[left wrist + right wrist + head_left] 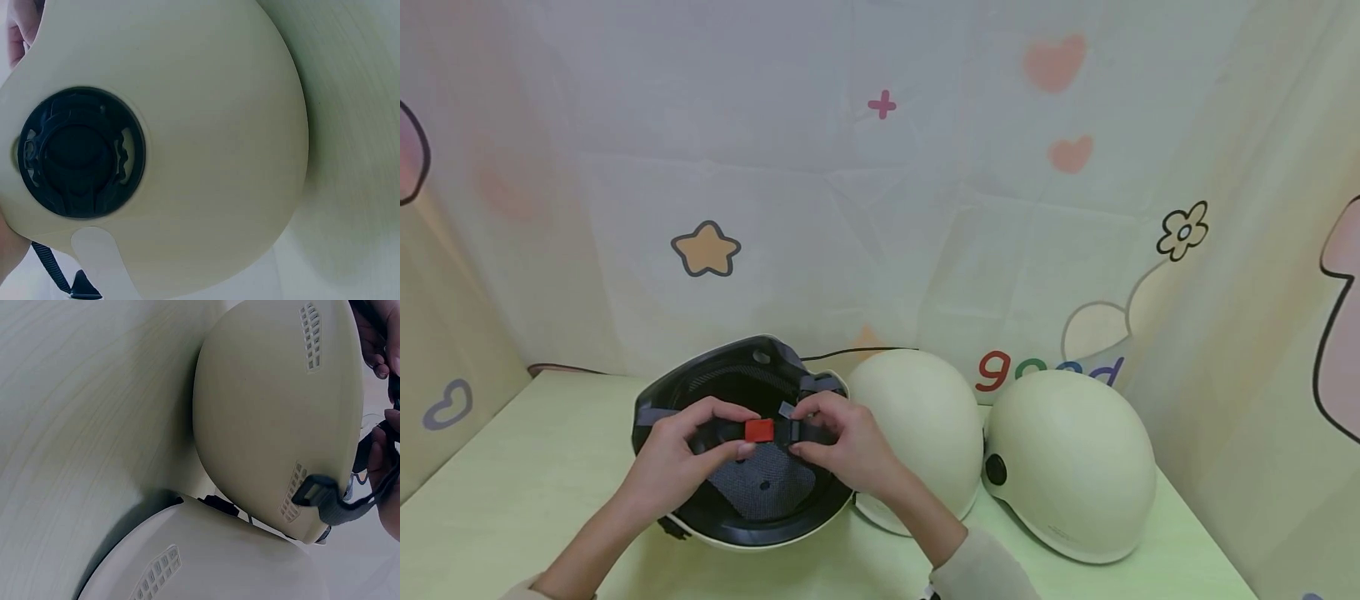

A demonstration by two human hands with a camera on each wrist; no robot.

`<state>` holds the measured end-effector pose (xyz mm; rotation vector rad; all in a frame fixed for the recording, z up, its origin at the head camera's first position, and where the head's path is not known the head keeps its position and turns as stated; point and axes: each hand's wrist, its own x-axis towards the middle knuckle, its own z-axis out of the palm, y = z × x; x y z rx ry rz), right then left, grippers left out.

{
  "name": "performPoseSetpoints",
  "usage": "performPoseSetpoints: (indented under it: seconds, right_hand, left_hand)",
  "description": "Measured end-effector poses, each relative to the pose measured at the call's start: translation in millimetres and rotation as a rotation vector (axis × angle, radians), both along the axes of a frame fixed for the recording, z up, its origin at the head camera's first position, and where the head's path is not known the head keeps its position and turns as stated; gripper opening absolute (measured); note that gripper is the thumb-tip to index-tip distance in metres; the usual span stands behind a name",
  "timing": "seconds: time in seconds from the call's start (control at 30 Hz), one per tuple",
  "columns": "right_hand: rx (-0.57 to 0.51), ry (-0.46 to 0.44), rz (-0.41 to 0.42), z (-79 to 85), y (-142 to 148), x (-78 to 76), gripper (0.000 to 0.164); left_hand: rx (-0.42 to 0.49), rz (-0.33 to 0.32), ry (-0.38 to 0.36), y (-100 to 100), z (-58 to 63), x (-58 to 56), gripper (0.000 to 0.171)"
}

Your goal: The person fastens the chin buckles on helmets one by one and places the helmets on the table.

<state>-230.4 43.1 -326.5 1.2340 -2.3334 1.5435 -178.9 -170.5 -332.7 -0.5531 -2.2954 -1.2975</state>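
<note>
In the head view an upturned cream helmet (760,533) lies on the table, its dark lining (763,487) facing up. Over its opening, my left hand (673,462) pinches the red-buttoned half of the chin strap buckle (759,430) between thumb and fingers. Facing it, my right hand (861,446) pinches the black buckle end (787,432) on the other strap, the two halves end to end. The left wrist view is mostly the helmet's shell (212,125) with a round black side knob (81,153). A loose strap end (337,506) hangs beside the right fingers in the right wrist view.
Two more cream helmets stand right of the upturned one, shells up: a nearer-middle helmet (917,433) close against it and a right-hand helmet (1071,467). A patterned curtain (820,275) rises behind the pale table (512,492). Thin black cable (857,350) runs along the back.
</note>
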Motion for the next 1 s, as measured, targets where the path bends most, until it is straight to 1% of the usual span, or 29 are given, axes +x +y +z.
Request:
performPoseSetpoints:
  seconds: [0.2,0.3,0.5,0.8,1.0]
  right_hand:
    - [-0.019,0.033,-0.004,-1.9,0.7,-0.3,0.027]
    - [-0.024,0.042,-0.013,-2.8,1.0,-0.6,0.027]
    - [-0.03,0.033,-0.02,-5.0,1.3,-1.3,0.027]
    - [-0.029,0.045,-0.025,-4.2,1.2,0.3,0.026]
    - [-0.024,0.025,-0.028,-3.9,0.4,0.8,0.025]
  left_hand:
    - [-0.006,0.018,0.029,1.0,-0.8,0.2,0.027]
    - [0.008,0.011,0.029,1.1,-1.7,0.2,0.026]
    - [0.042,-0.013,0.007,1.3,-2.9,0.9,0.026]
    - [0.011,0.016,0.023,2.7,-2.3,1.5,0.023]
    - [0.027,-0.005,0.043,1.5,-2.9,1.3,0.021]
